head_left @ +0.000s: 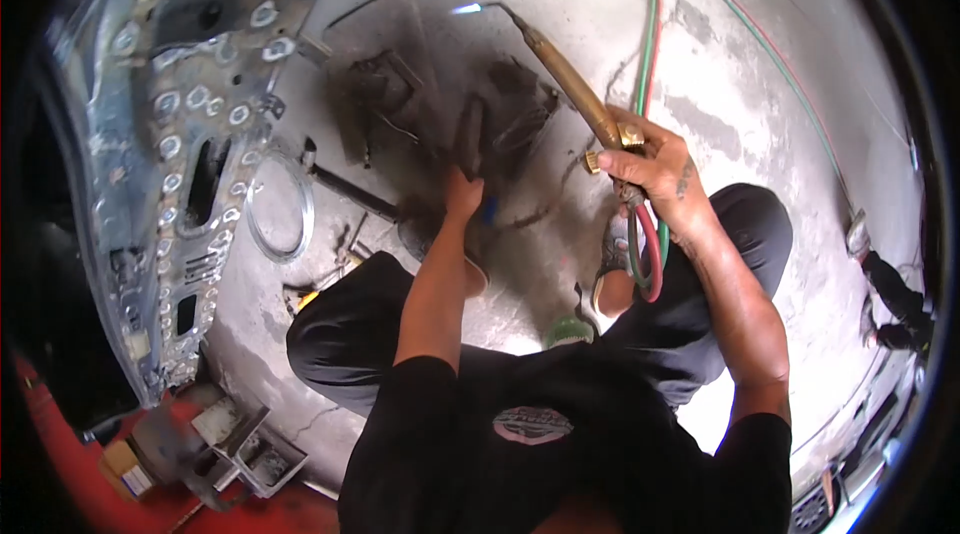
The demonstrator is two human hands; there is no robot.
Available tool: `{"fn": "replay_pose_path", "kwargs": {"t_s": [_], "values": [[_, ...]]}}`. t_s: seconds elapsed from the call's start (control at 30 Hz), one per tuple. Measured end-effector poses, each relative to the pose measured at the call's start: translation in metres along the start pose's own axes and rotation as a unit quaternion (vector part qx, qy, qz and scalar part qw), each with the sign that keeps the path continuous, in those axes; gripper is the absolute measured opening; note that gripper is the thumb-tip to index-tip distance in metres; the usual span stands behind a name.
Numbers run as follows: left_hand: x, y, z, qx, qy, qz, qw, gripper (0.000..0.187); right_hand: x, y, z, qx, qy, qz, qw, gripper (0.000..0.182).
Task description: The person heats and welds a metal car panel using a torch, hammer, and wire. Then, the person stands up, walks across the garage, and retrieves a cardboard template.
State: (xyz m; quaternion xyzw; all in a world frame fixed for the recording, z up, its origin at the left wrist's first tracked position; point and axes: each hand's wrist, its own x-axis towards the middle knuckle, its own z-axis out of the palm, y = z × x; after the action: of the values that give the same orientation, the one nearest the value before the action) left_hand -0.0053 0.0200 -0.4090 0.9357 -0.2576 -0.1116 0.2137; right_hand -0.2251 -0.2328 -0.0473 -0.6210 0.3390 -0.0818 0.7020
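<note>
My right hand grips a brass gas torch by its handle. The torch points up and left, and a small blue flame burns at its tip. Red and green hoses loop down from the handle. My left hand reaches down to the concrete floor and holds a dark flat metal piece upright among blackened scrap. I am squatting, with both knees in black trousers below my arms.
A large sheet-metal car panel with many holes stands at the left. A wire ring and a dark rod lie on the floor beside it. The hoses run away across the concrete. A red box of parts sits at lower left.
</note>
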Motion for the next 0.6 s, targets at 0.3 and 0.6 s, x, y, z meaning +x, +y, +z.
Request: {"fn": "replay_pose_path", "kwargs": {"t_s": [0.3,0.6], "values": [[-0.018,0.052,-0.153,-0.288,-0.049,-0.254,0.922,0.033,0.006,0.007,0.015,0.076,-0.056,0.014,0.995,0.040],[-0.063,0.131,-0.322,-0.556,0.144,-0.077,0.815,0.036,-0.013,0.021,0.021,0.059,-0.092,-0.002,0.994,0.037]]}}
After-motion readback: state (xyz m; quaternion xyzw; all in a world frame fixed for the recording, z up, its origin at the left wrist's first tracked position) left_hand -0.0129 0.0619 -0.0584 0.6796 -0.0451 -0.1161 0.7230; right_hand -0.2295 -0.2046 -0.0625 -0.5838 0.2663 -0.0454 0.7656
